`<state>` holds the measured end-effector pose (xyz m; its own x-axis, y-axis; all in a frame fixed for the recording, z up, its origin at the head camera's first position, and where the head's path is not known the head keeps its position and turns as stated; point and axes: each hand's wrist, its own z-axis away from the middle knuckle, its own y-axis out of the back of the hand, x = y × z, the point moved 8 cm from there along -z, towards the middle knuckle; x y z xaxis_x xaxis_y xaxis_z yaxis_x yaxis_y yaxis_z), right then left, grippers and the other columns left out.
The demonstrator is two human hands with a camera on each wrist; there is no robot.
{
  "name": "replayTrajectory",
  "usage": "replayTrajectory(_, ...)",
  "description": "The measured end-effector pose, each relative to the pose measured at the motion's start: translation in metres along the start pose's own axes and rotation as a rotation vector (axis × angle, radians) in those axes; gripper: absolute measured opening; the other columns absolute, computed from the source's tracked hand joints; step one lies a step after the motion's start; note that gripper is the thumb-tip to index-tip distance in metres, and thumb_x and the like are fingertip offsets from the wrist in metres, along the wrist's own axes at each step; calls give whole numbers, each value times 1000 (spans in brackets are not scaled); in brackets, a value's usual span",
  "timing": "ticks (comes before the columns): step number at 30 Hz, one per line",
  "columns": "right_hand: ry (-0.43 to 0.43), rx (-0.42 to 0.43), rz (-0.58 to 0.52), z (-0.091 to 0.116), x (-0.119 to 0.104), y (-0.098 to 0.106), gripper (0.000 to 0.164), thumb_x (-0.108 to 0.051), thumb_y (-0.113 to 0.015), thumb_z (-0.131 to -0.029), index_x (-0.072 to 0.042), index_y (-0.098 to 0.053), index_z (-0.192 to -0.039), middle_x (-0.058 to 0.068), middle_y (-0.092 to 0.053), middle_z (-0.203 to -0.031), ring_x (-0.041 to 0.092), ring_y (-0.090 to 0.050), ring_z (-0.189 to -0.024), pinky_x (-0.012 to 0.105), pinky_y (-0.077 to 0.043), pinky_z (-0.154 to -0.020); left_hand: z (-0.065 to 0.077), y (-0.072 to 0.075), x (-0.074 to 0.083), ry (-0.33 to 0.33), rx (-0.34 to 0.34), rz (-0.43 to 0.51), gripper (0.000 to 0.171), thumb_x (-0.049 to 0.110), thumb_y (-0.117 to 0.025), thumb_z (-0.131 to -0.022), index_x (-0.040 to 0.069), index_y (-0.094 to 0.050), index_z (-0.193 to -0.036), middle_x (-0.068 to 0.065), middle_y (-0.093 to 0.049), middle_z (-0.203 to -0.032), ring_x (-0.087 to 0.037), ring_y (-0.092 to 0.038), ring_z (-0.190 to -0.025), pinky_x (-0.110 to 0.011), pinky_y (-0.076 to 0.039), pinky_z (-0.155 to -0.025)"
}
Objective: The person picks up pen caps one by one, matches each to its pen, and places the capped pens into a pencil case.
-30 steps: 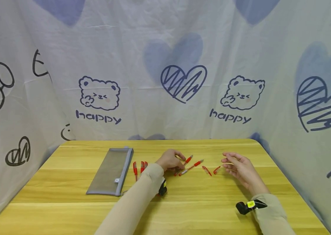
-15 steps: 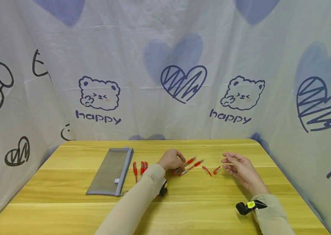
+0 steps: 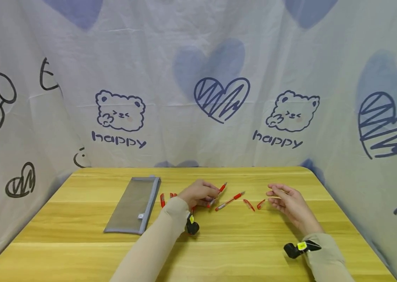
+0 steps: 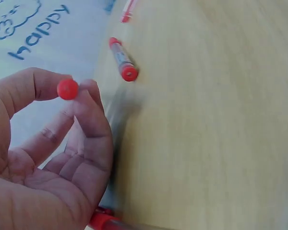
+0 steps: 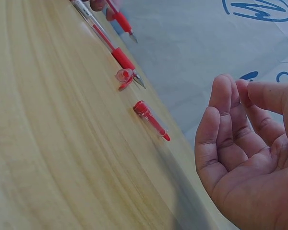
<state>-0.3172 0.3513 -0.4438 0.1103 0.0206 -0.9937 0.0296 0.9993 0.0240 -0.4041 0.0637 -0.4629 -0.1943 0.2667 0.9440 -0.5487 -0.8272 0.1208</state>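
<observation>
My left hand [image 3: 198, 194] pinches an uncapped red pen [image 3: 222, 187] between thumb and fingertips, off the table, its tip pointing up and away. In the left wrist view its round red end [image 4: 67, 89] faces the camera. A second uncapped red pen [image 3: 230, 201] lies on the table just right of that hand. Further right are two loose clear-and-red pen caps, one [image 5: 125, 76] near the lying pen's tip and the other [image 5: 151, 120] nearer my right hand [image 5: 245, 143]. The right hand holds nothing, its fingers loosely bent above the table.
A grey zip pouch [image 3: 128, 205] with a pale blue border lies flat at the left. Several capped red pens [image 3: 162, 200] lie between it and my left hand, partly hidden by the left arm. A printed curtain [image 3: 170, 141] stands behind the wooden table [image 3: 248, 246].
The left hand has lifted the pen from beside the other uncapped one and shifted slightly left, tilting the pen more steeply. My right hand has stayed in place.
</observation>
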Motion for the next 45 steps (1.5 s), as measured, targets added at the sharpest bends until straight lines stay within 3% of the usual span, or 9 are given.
replayTrajectory(15, 4, 8, 71, -1, 2, -1, 37, -31, -54, -114, -8, -61, -142, -12, -76, -100, 4, -74, -91, 21, -61, -81, 14, -2, -7, 14, -57, 119, 40, 9, -71, -99, 2, -67, -139, -5, -76, -102, -11, -69, -75, -23, -59, -65)
replayTrajectory(24, 9, 9, 106, -2, 2, -3, 40, -29, -55, -114, -2, -59, -144, -11, -76, -101, 4, -75, -89, 20, -60, -77, 23, -4, -9, 3, -80, 155, 42, 8, -69, -100, 6, -65, -142, -11, -76, -110, -9, -65, -70, -24, -57, -64)
replayTrajectory(32, -1, 27, 205, -5, 7, -1, 45, -26, -55, -114, 4, -55, -149, -9, -76, -104, 3, -75, -89, 22, -61, -77, 32, -3, -9, -6, -112, 172, 42, 7, -69, -101, 9, -65, -142, -17, -76, -120, -8, -63, -65, -25, -59, -62)
replayTrajectory(38, 38, 6, 323, -3, 4, -6, 47, -23, -57, -113, 6, -54, -149, 7, -77, -118, 5, -76, -90, 24, -60, -77, 43, -5, -5, -28, -145, 174, 45, 8, -68, -101, 7, -61, -146, -25, -72, -132, -6, -63, -65, -24, -58, -62)
replayTrajectory(45, 83, -49, 443, -1, 3, -17, 41, -18, -59, -112, 8, -59, -144, 29, -69, -135, 13, -77, -91, 25, -60, -74, 56, -6, -4, -46, -185, 185, 47, 7, -68, -101, 6, -59, -147, -30, -69, -138, -8, -69, -71, -24, -58, -63)
